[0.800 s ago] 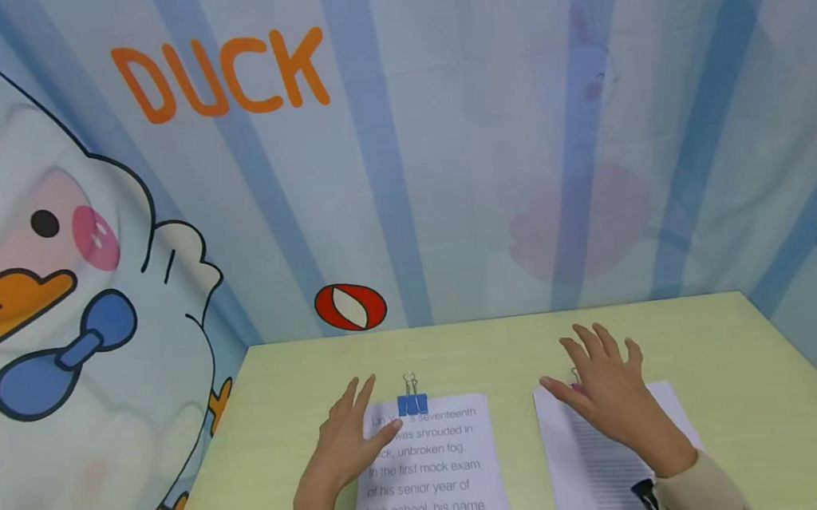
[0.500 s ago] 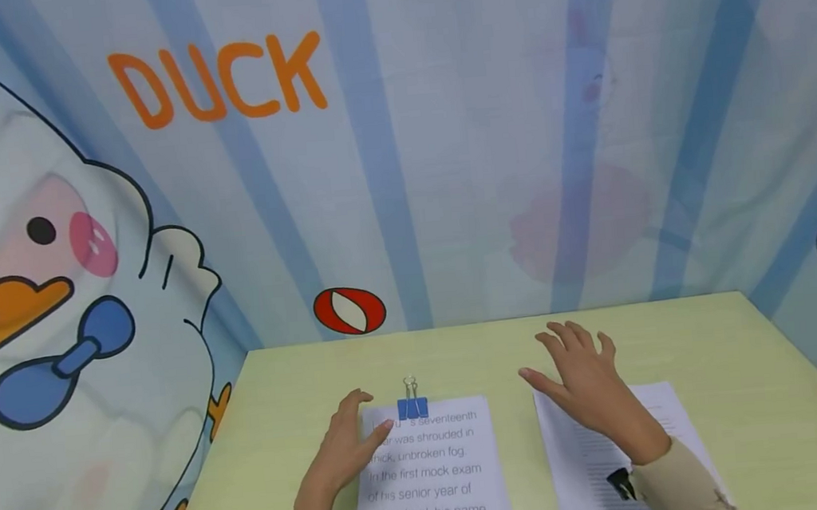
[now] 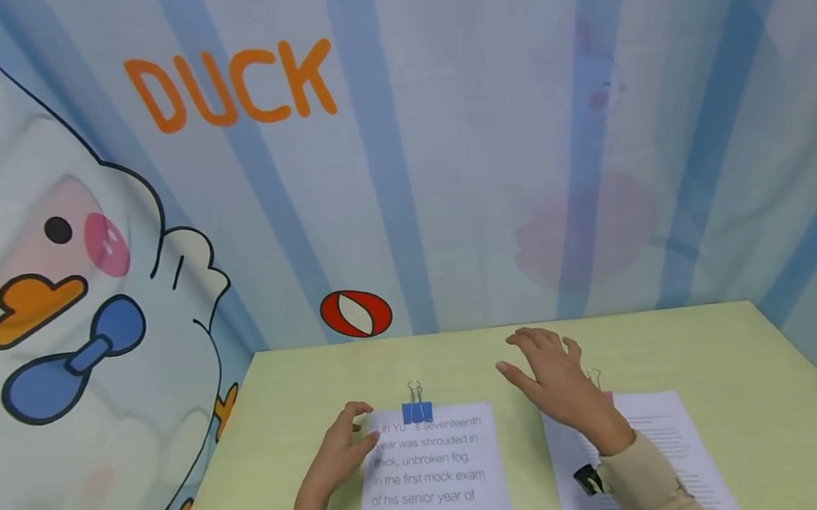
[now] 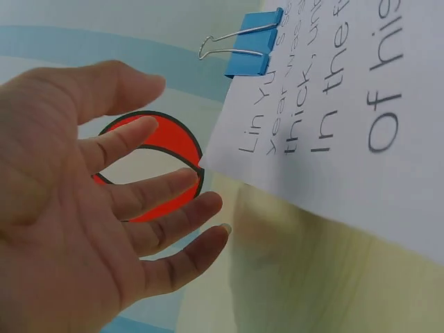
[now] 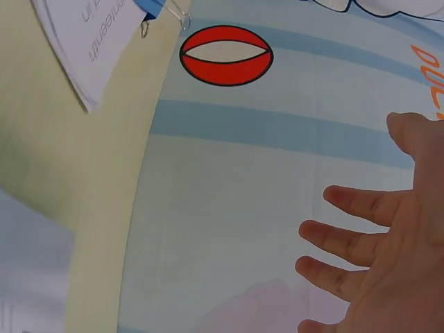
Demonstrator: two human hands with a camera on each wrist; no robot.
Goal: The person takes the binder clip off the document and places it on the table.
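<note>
My left hand [image 3: 337,456] is by the upper left corner of a stack of large-print paper [image 3: 433,477], its fingers bent a little and parted, nothing in them. A blue binder clip [image 3: 417,412] grips the top edge of that stack; in the left wrist view the same blue clip [image 4: 251,46] has its wire handles pointing outward. Over the left part of a second paper stack [image 3: 671,442], printed in small type, hovers my right hand [image 3: 559,387], fingers spread and holding nothing. A pinkish-red binder clip [image 3: 608,396] on this stack is mostly hidden behind that hand.
Both stacks lie on a pale yellow table [image 3: 766,403], with a strip of tabletop between them. Behind the table hangs a blue striped cloth [image 3: 459,163] with duck drawings and orange lettering. A black strap piece [image 3: 588,479] sits at the right wrist.
My right hand has moved left, from above the small-print stack's top edge toward the gap between stacks, partly uncovering the pinkish-red clip. My left hand has drawn slightly down, off the large-print sheet's corner.
</note>
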